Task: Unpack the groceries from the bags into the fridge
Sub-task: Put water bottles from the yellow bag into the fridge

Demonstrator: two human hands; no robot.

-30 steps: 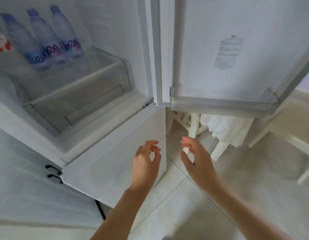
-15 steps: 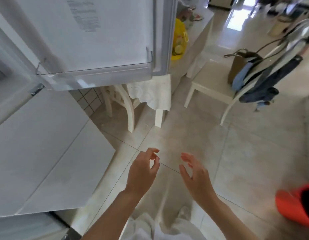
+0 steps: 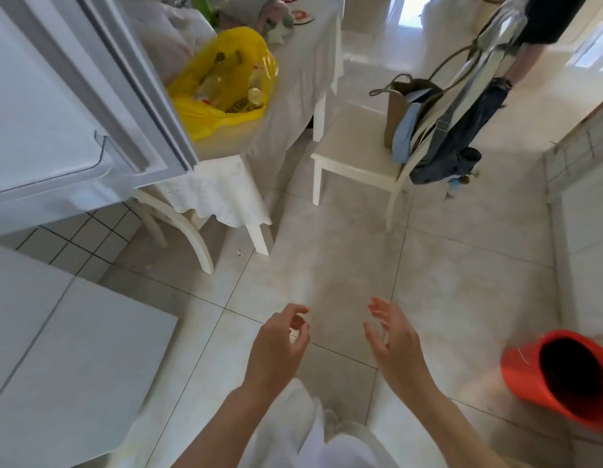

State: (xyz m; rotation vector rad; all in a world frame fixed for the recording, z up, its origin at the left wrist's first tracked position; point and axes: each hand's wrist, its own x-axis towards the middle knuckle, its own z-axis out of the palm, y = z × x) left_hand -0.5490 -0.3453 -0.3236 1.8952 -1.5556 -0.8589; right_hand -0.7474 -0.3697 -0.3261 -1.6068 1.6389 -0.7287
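Yellow plastic bag (image 3: 225, 82) sits on the table (image 3: 303, 72), at the near corner, mouth open. Bottles with yellow caps and other packaged items are visible inside it; their exact contents cannot be told. The table is covered by a white cloth (image 3: 222, 197) with a scalloped edge hanging over the corner.

Fridge door (image 3: 73, 106) stands open at upper left, its edge overlapping the bag from this viewpoint. A clear door shelf (image 3: 57, 177) runs along the bottom of the door. The white lower cabinet front (image 3: 67, 359) fills the lower left. The fridge interior is out of view.

Left hand (image 3: 276, 346) and right hand (image 3: 394, 342) are both raised in front of the body over the tiled floor (image 3: 327, 265), well apart from the bag. Left hand: fingers loosely curled, thumb near the fingertips, nothing in it. Right hand: fingers spread and slightly bent, palm turned inward, nothing in it. The two hands face each other with a gap between them.

A white chair (image 3: 354, 157) stands beside the table, carrying a brown paper bag (image 3: 398, 109) on its seat and dark clothing (image 3: 462, 133) draped over its back. A second white chair (image 3: 185, 231) is tucked under the near table corner. An orange bucket (image 3: 543, 373) lies tilted on the floor at right, opening toward the camera. White garment (image 3: 313, 434) of the person shows at bottom centre
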